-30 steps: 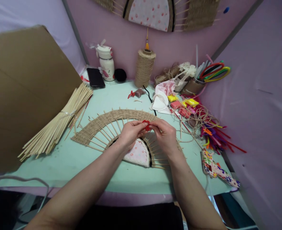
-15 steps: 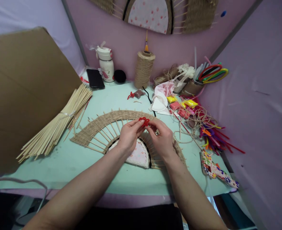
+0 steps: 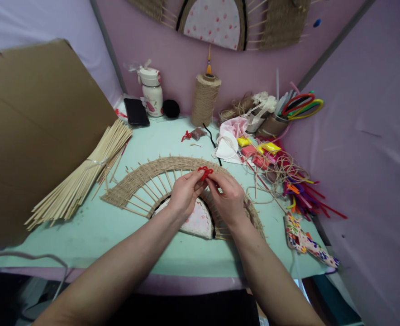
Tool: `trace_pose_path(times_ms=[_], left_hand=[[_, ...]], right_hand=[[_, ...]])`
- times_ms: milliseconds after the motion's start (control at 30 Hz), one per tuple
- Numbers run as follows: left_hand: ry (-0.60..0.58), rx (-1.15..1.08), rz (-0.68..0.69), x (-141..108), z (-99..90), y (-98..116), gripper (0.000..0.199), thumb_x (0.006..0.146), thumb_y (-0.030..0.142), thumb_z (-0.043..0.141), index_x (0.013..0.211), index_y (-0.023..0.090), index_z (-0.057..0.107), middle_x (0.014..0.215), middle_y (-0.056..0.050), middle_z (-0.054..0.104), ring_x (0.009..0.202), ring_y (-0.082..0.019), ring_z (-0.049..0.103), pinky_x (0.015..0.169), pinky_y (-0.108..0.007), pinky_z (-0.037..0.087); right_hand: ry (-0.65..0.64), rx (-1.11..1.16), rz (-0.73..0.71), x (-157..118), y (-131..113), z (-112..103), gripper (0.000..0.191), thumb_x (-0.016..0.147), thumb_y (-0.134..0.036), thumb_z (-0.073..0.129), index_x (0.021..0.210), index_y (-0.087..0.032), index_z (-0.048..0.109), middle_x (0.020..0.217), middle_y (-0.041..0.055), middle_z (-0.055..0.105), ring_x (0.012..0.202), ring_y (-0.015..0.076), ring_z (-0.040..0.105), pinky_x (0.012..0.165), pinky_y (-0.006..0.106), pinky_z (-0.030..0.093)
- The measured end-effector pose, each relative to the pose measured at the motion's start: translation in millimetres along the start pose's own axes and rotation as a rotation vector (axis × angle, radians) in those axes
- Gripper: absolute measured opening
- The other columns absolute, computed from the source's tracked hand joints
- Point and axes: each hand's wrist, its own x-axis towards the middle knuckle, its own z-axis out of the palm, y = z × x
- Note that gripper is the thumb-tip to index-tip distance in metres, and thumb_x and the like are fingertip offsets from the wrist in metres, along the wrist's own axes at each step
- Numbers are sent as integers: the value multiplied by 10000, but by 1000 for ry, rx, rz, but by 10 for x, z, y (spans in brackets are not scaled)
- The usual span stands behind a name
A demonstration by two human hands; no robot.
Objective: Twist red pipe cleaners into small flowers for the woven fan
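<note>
Between the fingertips of both hands is a small red pipe-cleaner flower [image 3: 205,172] with looped petals. My left hand [image 3: 183,192] pinches it from the left, thumb and fingers closed. My right hand [image 3: 227,194] grips its lower right side, fingers bent together. Beneath the hands lies a fan-shaped piece woven of twine on thin sticks [image 3: 132,182]. Its half-round centre [image 3: 197,221] is white with pink marks and a dark edging, and my hands and forearms cover part of it.
On the left, a tied bundle of thin sticks [image 3: 74,181] lies by a cardboard sheet [image 3: 40,117]. A twine spool [image 3: 206,100], bottle [image 3: 152,93] and phone [image 3: 136,112] stand or lie at the back. Pipe cleaners [image 3: 305,194] and a patterned glue gun [image 3: 303,237] are at right.
The red flower has turned slightly between my fingers, its loops showing more clearly. My right hand has shifted a little; both hands keep their hold. The view has tilted slightly.
</note>
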Motion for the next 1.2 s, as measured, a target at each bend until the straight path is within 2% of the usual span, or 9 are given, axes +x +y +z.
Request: trace_pose_path(times_ms=[200,633,733,833,933,1100,1200], left_hand=[[-26,17,-37,13,-18,-9,203,648,238,795,776,126,684,775,-37,721,700,-95,656,767,-240,507],[-56,11,-15,32,-35,-28,160,624,157,790,757,121,710,759,-28,719,710,-88,647,758,-216,507],[-37,27,5,34,-39,-19,158,631,167,787,759,117,708,761,-41,723,702,-95,650,744,-218,513],[-39,57,-17,22,-37,-15,152,655,165,769,786,113,711,783,-56,727,714,-106,661,743,-228,527],[-43,83,-38,0,-19,-16,110,703,159,728,796,105,703,783,-66,723,706,-108,670,729,-229,541],[-16,98,-101,-39,34,-1,61,768,118,617,792,88,665,778,-91,717,648,-123,685,695,-252,567],[-4,88,-99,-54,52,14,141,774,111,584,896,106,654,805,-85,719,641,-140,694,687,-278,578]], right_hand=[[-17,15,52,-3,23,-1,164,903,-224,523,946,-222,680,893,62,725,841,203,653,773,346,505],[-54,82,75,15,3,-25,150,910,-230,519,935,-233,666,913,57,710,866,201,638,790,347,493],[0,176,177,24,-5,-39,114,872,-280,586,936,-222,660,876,48,693,795,185,620,742,328,498],[93,297,381,38,21,-45,231,827,-341,636,1002,-191,639,857,49,672,740,169,601,689,306,496],[41,420,524,56,61,-41,225,819,-349,625,957,-173,653,883,61,681,776,172,619,707,302,497],[11,475,563,69,96,-35,155,805,-316,619,839,-176,674,847,48,689,781,175,626,717,299,492],[12,480,577,67,102,-38,142,798,-309,624,826,-178,674,826,40,687,761,172,621,704,295,487]])
